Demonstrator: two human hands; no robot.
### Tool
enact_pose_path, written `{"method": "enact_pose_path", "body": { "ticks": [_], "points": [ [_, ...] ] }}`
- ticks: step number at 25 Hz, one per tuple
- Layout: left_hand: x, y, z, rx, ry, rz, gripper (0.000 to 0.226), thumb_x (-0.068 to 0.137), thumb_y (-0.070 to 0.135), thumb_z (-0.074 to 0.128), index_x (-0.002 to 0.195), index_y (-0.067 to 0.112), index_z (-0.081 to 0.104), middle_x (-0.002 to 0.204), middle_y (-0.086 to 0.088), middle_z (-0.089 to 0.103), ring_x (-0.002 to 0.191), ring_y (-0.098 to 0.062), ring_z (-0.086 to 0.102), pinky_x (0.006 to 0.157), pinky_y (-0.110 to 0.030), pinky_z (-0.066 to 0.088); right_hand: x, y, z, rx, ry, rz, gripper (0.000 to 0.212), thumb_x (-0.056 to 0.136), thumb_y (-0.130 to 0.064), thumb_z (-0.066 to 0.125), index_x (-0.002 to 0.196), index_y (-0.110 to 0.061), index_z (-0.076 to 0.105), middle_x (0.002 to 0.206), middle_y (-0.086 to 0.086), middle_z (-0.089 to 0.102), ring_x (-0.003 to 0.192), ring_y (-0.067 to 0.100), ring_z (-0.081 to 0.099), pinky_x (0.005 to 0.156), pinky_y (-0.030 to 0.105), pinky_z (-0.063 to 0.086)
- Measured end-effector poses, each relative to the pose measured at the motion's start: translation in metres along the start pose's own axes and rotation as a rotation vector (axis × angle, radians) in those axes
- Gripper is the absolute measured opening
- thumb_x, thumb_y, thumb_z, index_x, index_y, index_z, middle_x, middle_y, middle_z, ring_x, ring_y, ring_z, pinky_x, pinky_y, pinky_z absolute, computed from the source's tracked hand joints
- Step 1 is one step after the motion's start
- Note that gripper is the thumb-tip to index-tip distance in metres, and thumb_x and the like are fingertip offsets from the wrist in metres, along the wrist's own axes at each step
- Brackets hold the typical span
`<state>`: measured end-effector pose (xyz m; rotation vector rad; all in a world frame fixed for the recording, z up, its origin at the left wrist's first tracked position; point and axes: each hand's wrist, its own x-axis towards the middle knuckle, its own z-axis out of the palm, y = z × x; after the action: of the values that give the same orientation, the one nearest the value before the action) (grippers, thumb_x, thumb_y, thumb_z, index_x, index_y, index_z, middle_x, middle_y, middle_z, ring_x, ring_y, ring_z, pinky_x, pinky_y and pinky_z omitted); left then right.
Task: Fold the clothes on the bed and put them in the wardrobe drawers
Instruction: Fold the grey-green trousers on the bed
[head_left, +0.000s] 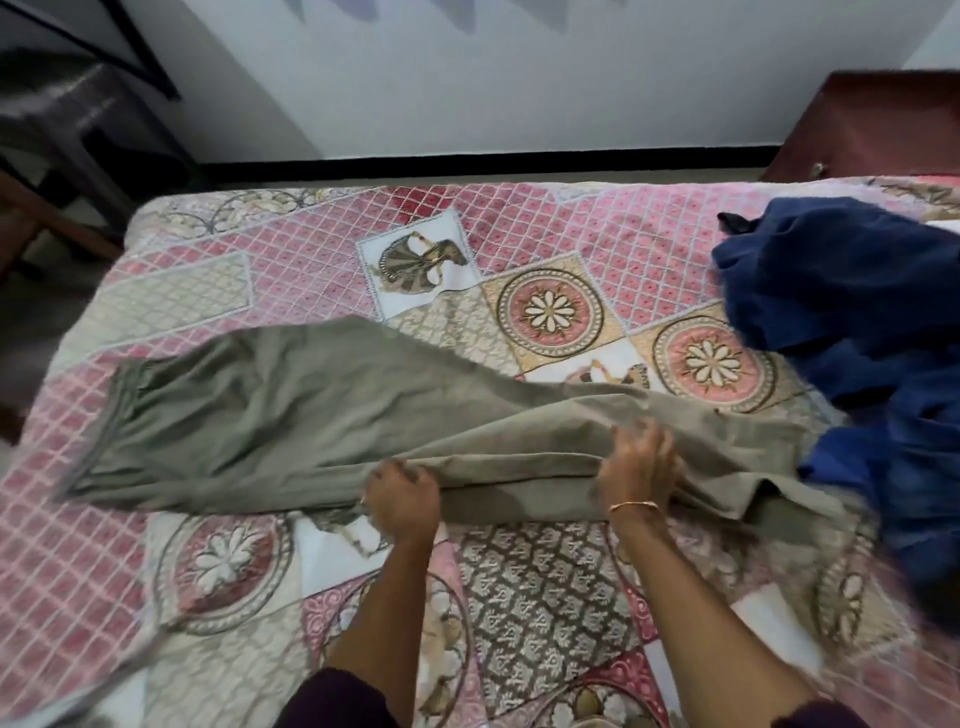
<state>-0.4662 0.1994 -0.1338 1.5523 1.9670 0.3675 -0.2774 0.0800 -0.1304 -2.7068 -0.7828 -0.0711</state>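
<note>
Olive-grey trousers (291, 415) lie stretched across the bed (545, 582) from left to right, folded lengthwise along the near edge. My left hand (402, 496) grips that near folded edge at the middle, fingers curled into the cloth. My right hand (641, 460), with a thin bangle at the wrist, rests on the trousers further right with its fingers tucked into the fold. A heap of blue clothes (857, 374) lies unfolded at the right side of the bed, touching the trousers' right end.
The bed carries a pink and beige patterned quilt. A dark plastic chair (67, 119) stands at the far left beside the bed. A reddish-brown wooden cabinet (878, 124) stands at the far right against the white wall.
</note>
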Motion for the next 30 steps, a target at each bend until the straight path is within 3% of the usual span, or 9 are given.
{"method": "enact_pose_path", "body": {
  "ticks": [4, 8, 10, 13, 17, 19, 22, 26, 30],
  "points": [
    [0.097, -0.095, -0.047, -0.542, 0.031, -0.579, 0.065, 0.072, 0.029, 0.057, 0.128, -0.002, 0.043, 0.13, -0.027, 0.048, 0.114, -0.044, 0.052, 0.094, -0.049, 0.047, -0.063, -0.122, 0.052, 0.069, -0.233, -0.454, 0.021, 0.045, -0.008, 0.074, 0.061, -0.01, 0.061, 0.066, 0.011, 0.055, 0.056, 0.032, 0.057, 0.044, 0.032, 0.046],
    [0.167, -0.137, -0.105, -1.091, 0.068, -0.658, 0.033, 0.087, 0.021, 0.058, 0.116, 0.009, 0.045, 0.111, -0.02, 0.054, 0.081, -0.029, 0.062, 0.057, -0.028, 0.056, -0.119, -0.219, 0.098, 0.047, -0.385, -0.665, 0.041, 0.037, -0.032, 0.086, 0.072, -0.019, 0.067, 0.074, 0.003, 0.06, 0.066, 0.023, 0.057, 0.051, 0.029, 0.048],
    [0.19, -0.141, -0.124, -1.232, 0.069, -0.661, 0.02, 0.093, 0.017, 0.051, 0.111, 0.019, 0.042, 0.106, -0.016, 0.052, 0.076, -0.023, 0.059, 0.055, -0.026, 0.053, -0.134, -0.257, 0.106, 0.03, -0.42, -0.663, 0.062, 0.031, -0.041, 0.087, 0.087, -0.023, 0.069, 0.085, 0.001, 0.064, 0.079, 0.021, 0.047, 0.055, 0.032, 0.05],
    [0.206, -0.139, -0.132, -1.281, 0.108, -0.707, 0.022, 0.093, 0.02, 0.053, 0.095, 0.029, 0.033, 0.107, -0.005, 0.05, 0.081, -0.021, 0.056, 0.068, -0.036, 0.05, -0.142, -0.294, 0.113, -0.044, -0.44, -0.733, 0.062, 0.032, -0.053, 0.085, 0.086, -0.026, 0.07, 0.08, -0.002, 0.063, 0.08, 0.019, 0.04, 0.057, 0.032, 0.049],
    [0.227, -0.14, -0.142, -1.318, 0.061, -0.593, 0.07, 0.079, 0.037, 0.069, 0.137, 0.028, 0.031, 0.136, -0.005, 0.047, 0.114, -0.026, 0.054, 0.099, -0.051, 0.043, -0.14, -0.34, 0.106, -0.089, -0.531, -0.769, 0.072, 0.045, -0.05, 0.084, 0.11, -0.024, 0.066, 0.094, 0.004, 0.062, 0.087, 0.024, 0.058, 0.067, 0.037, 0.05],
    [0.244, -0.146, -0.138, -1.295, 0.036, -0.523, 0.065, 0.08, 0.049, 0.066, 0.136, 0.032, 0.039, 0.138, -0.004, 0.048, 0.118, -0.028, 0.052, 0.102, -0.052, 0.04, -0.14, -0.366, 0.106, -0.018, -0.639, -0.851, 0.072, 0.076, -0.032, 0.07, 0.141, -0.022, 0.038, 0.123, 0.01, 0.05, 0.113, 0.031, 0.048, 0.089, 0.043, 0.042],
    [0.264, -0.149, -0.16, -1.311, -0.029, -0.615, 0.073, 0.076, 0.077, 0.044, 0.127, 0.025, 0.051, 0.124, -0.004, 0.057, 0.11, -0.026, 0.053, 0.102, -0.045, 0.038, -0.145, -0.406, 0.112, -0.011, -0.735, -0.899, 0.084, 0.086, -0.023, 0.059, 0.15, -0.024, 0.004, 0.137, 0.009, 0.038, 0.123, 0.031, 0.037, 0.099, 0.044, 0.034],
    [0.273, -0.16, -0.183, -1.333, 0.022, -0.522, 0.036, 0.099, 0.034, 0.042, 0.125, 0.012, 0.052, 0.129, -0.015, 0.055, 0.107, -0.032, 0.056, 0.087, -0.044, 0.048, -0.149, -0.446, 0.119, 0.177, -0.717, -0.945, 0.086, 0.086, -0.016, 0.058, 0.15, -0.025, 0.001, 0.141, 0.01, 0.037, 0.122, 0.032, 0.037, 0.106, 0.039, 0.031],
    [0.272, -0.119, -0.212, -1.075, 0.072, -0.15, 0.011, 0.094, 0.016, 0.054, 0.101, 0.011, 0.061, 0.106, -0.011, 0.064, 0.103, -0.028, 0.061, 0.087, -0.036, 0.049, -0.135, -0.48, 0.103, 0.454, -0.614, -0.736, 0.061, 0.085, -0.015, 0.055, 0.143, -0.012, 0.035, 0.136, 0.016, 0.046, 0.118, 0.035, 0.044, 0.104, 0.038, 0.035]
  ]
}}
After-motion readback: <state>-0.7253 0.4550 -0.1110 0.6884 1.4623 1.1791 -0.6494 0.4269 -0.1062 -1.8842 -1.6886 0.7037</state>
